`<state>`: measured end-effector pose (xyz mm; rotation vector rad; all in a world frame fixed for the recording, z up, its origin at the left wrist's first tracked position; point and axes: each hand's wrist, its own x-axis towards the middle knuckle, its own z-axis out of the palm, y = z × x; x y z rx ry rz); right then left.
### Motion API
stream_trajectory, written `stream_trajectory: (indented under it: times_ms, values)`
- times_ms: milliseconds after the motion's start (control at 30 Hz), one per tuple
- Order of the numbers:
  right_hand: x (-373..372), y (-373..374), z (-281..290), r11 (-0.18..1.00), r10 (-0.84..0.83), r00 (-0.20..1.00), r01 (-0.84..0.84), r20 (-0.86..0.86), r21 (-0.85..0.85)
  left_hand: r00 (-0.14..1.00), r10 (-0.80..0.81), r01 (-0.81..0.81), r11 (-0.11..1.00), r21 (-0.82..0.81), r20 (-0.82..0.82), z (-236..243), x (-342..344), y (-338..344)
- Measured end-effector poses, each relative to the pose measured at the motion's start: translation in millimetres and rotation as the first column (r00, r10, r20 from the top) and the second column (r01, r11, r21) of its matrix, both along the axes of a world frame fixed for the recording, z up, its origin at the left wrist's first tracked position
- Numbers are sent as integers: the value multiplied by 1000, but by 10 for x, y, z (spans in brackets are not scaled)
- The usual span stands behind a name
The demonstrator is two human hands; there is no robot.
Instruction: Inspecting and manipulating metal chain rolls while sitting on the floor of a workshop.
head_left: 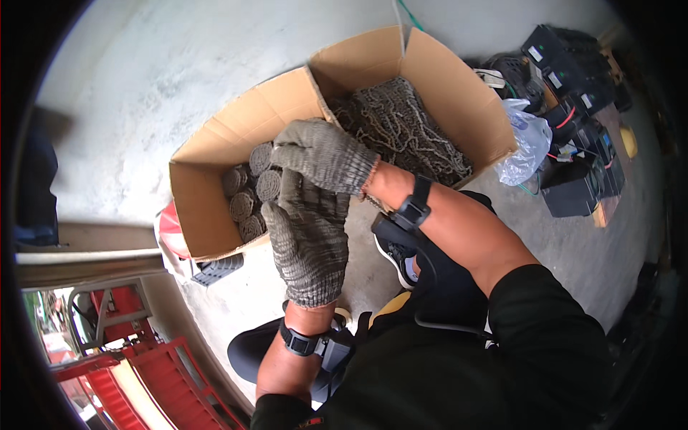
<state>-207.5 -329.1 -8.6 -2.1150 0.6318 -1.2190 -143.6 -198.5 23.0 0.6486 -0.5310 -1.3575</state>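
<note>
Grey knit work gloves cover both my hands, which meet in front of two cardboard boxes. My left hand (308,247) is palm up with thumb and fingers stretched apart, and nothing shows on its palm. My right hand (321,154) lies over the left fingertips, back upward, its fingers curled; whatever they close on is hidden. Beyond the hands, the left cardboard box (197,208) holds several tightly rolled coils of chain-like metal (269,185) standing on end. In the right cardboard box (459,107) lies a loose heap of the same grey chain-like lengths (401,122).
Black cases (570,68) and a clear plastic bag (527,147) stand on the floor at the right. A pale wall (172,64) rises behind the boxes. Red metal machinery (172,380) shows through an opening at the lower left. My shoe (398,258) is close to the right box.
</note>
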Motion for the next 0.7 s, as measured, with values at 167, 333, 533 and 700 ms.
stream_trajectory:
  times_ms: [167, 333, 533, 700]
  values:
    - [-68, -77, 35, 963, -63, 998, 61, -2, 262, 992, 89, -96, 991, 91, 85, 26, -233, -49]
    - [-151, -96, 84, 972, -50, 993, 74, -111, 222, 999, 22, -25, 997, 70, 44, 115, -296, -10]
    - [-372, -543, -99, 988, -142, 987, 146, -75, 42, 984, -85, 85, 996, 7, 159, 103, -383, 51]
    - [-719, -788, -3, 929, -342, 912, 365, -226, 66, 322, 173, 194, 950, -243, 931, 883, 43, 860]
